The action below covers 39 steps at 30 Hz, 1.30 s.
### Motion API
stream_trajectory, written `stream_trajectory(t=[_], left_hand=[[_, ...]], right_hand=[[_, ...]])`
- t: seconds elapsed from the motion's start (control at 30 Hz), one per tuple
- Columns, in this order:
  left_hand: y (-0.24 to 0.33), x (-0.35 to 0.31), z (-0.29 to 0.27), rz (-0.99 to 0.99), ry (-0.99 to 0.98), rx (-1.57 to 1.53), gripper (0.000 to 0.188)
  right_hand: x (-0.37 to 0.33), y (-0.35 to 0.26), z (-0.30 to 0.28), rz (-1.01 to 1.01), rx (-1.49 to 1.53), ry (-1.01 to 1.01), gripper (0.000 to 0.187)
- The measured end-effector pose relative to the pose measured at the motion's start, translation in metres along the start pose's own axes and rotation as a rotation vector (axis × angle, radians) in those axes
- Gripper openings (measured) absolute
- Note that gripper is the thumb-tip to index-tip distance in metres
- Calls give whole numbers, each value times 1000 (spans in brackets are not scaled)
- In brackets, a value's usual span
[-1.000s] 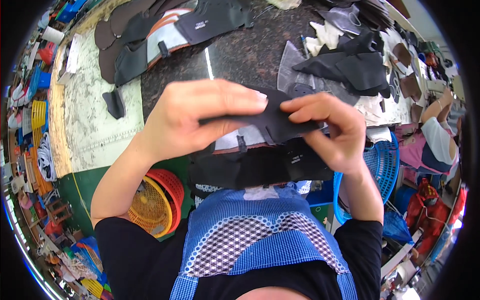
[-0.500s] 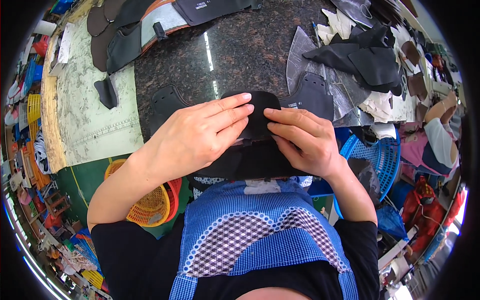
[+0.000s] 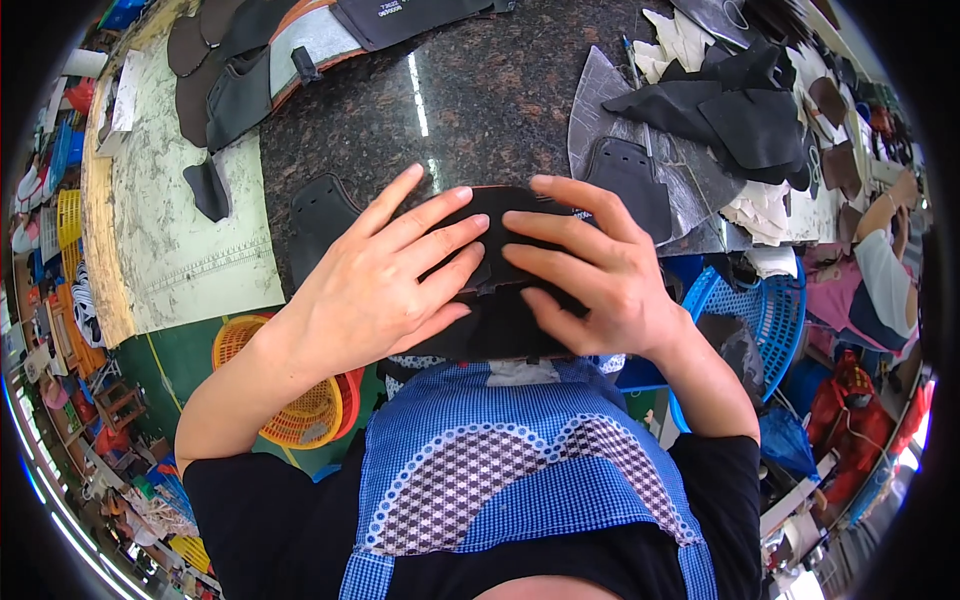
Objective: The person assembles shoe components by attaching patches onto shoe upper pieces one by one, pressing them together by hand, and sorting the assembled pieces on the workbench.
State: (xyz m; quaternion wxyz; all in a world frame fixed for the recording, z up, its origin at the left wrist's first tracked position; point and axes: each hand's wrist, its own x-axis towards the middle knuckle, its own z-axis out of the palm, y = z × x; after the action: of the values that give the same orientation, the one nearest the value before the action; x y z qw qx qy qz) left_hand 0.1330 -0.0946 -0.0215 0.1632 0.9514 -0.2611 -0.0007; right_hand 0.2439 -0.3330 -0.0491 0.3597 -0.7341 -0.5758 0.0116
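Note:
A black leather shoe upper (image 3: 490, 325) lies spread at the near edge of the dark stone slab (image 3: 480, 110). Its left wing (image 3: 322, 212) and right wing (image 3: 628, 185), each with a row of eyelet holes, stick out past my hands. My left hand (image 3: 385, 275) rests on the left part of the piece, its fingers stretched out and spread. On the right part lies my right hand (image 3: 605, 270), fingers likewise apart. The fingertips of the two hands face each other near the middle. My palms hide some of the leather.
More black upper pieces (image 3: 390, 20) lie at the far left, beside a small black scrap (image 3: 207, 188) on a pale, marked board (image 3: 190, 270). At the right are black leather scraps (image 3: 745, 115). A yellow basket (image 3: 305, 415) and a blue basket (image 3: 785, 320) stand below. Another person (image 3: 860, 280) is at far right.
The fingers of both hands have spread apart, where they were held closer together over the middle. The right wing with its eyelets shows a little lower now.

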Motion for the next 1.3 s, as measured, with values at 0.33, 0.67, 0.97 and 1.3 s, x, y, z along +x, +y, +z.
stream_trajectory(t=[0.33,0.67,0.97,1.3], left_hand=[[-3,-43,24,4,274,101,28],[-47,-25,-39,-61,93,-249,35],[-156,-7,-47,-366,495,-93,37],[-31,6,-5,-40,748,326,22]], right_hand=[[24,-21,16,-31,-111,-140,31],[4,-51,1,-334,-135,-396,10],[-65,-29,-6,59,122,-426,25],[-35,60,-131,290,-701,312,24]])
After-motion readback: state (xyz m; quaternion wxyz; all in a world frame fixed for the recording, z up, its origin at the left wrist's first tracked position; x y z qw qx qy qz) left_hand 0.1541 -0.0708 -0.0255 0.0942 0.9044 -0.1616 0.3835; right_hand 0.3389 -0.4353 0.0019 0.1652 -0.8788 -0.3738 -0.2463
